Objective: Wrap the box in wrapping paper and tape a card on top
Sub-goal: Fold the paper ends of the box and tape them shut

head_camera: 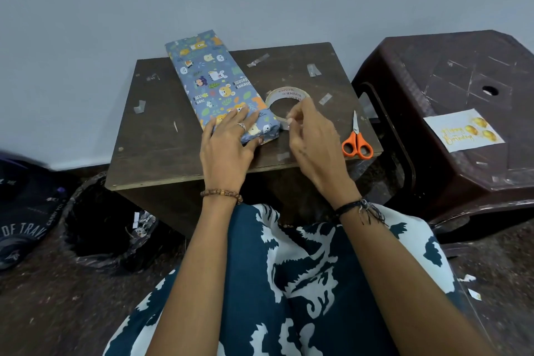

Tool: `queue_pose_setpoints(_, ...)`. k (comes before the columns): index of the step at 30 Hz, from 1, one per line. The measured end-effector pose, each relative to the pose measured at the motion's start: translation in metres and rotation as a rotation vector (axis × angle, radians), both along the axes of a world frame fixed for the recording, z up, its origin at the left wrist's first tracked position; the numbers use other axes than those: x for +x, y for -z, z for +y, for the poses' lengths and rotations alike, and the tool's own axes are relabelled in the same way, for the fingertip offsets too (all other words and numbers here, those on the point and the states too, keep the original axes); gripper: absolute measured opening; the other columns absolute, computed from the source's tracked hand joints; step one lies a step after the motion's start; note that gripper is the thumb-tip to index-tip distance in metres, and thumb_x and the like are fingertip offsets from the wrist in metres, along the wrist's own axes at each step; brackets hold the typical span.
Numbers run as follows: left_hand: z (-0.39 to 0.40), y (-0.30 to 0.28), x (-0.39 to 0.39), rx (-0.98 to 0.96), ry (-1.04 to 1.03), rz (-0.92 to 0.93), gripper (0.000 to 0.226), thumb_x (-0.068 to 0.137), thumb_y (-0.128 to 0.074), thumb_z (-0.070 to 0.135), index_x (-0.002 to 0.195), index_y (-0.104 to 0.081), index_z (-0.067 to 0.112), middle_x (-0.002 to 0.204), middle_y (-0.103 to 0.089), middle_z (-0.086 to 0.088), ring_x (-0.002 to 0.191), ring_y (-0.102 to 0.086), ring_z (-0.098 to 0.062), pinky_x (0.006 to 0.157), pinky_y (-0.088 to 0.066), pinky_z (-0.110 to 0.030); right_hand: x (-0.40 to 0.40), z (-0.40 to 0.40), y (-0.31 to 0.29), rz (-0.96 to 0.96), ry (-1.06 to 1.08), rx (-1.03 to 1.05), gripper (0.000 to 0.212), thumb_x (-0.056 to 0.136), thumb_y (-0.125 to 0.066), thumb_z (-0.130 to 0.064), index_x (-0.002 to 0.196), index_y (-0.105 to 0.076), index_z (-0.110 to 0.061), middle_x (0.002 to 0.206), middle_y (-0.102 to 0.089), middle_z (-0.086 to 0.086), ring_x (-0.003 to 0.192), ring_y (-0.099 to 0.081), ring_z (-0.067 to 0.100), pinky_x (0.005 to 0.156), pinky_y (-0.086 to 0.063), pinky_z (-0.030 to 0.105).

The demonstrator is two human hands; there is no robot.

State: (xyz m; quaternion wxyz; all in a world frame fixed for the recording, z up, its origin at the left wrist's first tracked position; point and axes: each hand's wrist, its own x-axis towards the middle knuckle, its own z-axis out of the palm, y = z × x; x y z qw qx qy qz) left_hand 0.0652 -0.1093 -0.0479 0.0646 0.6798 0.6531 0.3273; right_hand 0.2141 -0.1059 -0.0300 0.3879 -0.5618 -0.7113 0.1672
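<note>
Box point(215, 82) is on the small brown table point(161, 136), already covered in blue animal-print paper, lying diagonally with its far end past the table's back edge and its near end toward the person. Left hand point(228, 143) lies on the near end, fingers straight and flat on the folded paper, thumb tucked against the end face; ring on one finger, bead bracelet on the wrist. Right hand point(310, 136) is just beside the box's near end, fingertips pinched on a small clear tape strip point(289, 122); the strip is hard to make out, so can't tell if it touches the box. Tape roll point(287, 102) lies flat on the table right behind that hand, next to the box. Orange-handled scissors point(357, 139) sit near the table's right edge, blades closed and pointing away. Several tape scraps stuck to the tabletop. Card point(463, 130) with gold "Happy Birthday" lettering and balloons lies on the dark plastic stool point(462, 182) to the right, well apart from the box. Black bin bag point(98, 228) on the floor at left.
</note>
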Motion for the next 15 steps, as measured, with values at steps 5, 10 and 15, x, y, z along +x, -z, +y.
queue_pose_setpoints(5,-0.006,-0.001,-0.012,-0.005,0.025,-0.047,0.05,0.079,-0.071,0.02,0.126,-0.056,0.026,0.137,-0.049,0.006,0.132,-0.039,-0.007,0.113,-0.015,-0.028,-0.005,0.014,0.011,0.198,-0.076,-0.191,0.005,0.097,-0.04,-0.008,0.093,-0.04,-0.01,0.084,-0.058,0.011,0.067,-0.048,0.016,0.061,-0.036,0.03)
queue_pose_setpoints(10,-0.009,-0.004,-0.015,-0.021,0.026,-0.071,0.051,0.078,-0.072,0.018,0.126,-0.057,0.025,0.137,-0.05,0.006,0.132,-0.04,-0.008,0.114,-0.016,-0.03,0.004,0.03,0.009,0.595,0.03,-0.348,0.006,0.092,-0.053,-0.007,0.09,-0.057,-0.011,0.099,-0.064,0.005,0.09,-0.062,0.006,0.086,-0.048,0.021)
queue_pose_setpoints(15,-0.007,-0.004,-0.012,-0.024,0.004,-0.093,0.05,0.077,-0.072,0.017,0.125,-0.058,0.026,0.136,-0.051,0.006,0.131,-0.04,-0.007,0.113,-0.014,-0.027,0.011,0.02,0.005,0.859,-0.082,-0.537,0.011,0.086,-0.063,0.0,0.082,-0.064,-0.01,0.093,-0.066,0.009,0.089,-0.066,0.015,0.08,-0.054,0.02)
